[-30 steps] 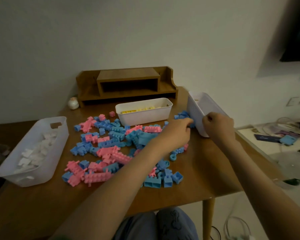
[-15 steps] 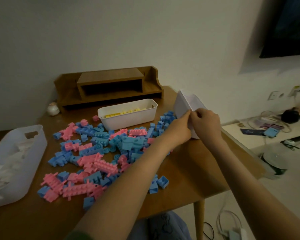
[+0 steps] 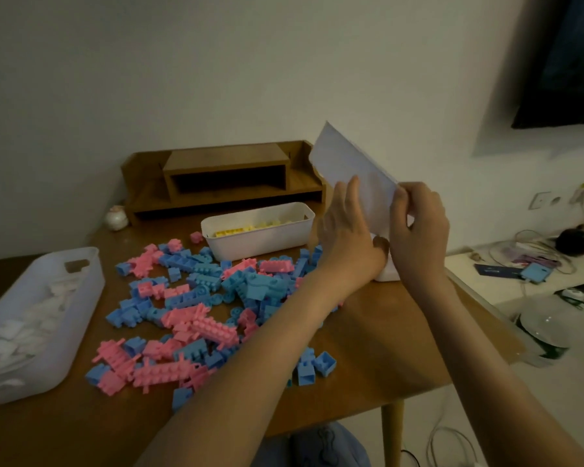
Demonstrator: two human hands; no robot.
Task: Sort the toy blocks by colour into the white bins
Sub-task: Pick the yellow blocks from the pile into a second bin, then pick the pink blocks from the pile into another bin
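Nearest, on the wooden desk [image 3: 385, 348], lies a big heap of pink and blue toy blocks [image 3: 196, 318], all mixed up, with a few blue blocks [image 3: 314, 367] lying loose by the front edge. They look like small, hard plastic pieces, light and bumpy, so they should be easy to pinch by the sides, one or two at a time, though stuck-together ones may come up in a clump. At the left edge of the desk sits a white bin with white blocks [image 3: 38, 318] inside. A bit farther back, both hands hold up a tilted white bin [image 3: 354, 166] at the right side of the desk, with one end low near the desk and the other end high in the air. The left hand [image 3: 346, 237] presses flat on its side wall, fingers spread, and the right hand [image 3: 418, 227] is closed round its near edge, so each grip is clamped on this bin. I cannot see inside it. The bin looks thin, light and smooth, so it may slip or bend; holding the rim with both hands seems best. Behind the heap stands a white bin with yellow blocks [image 3: 260, 232]. Farthest back is a wooden shelf [image 3: 223, 176] against the wall.
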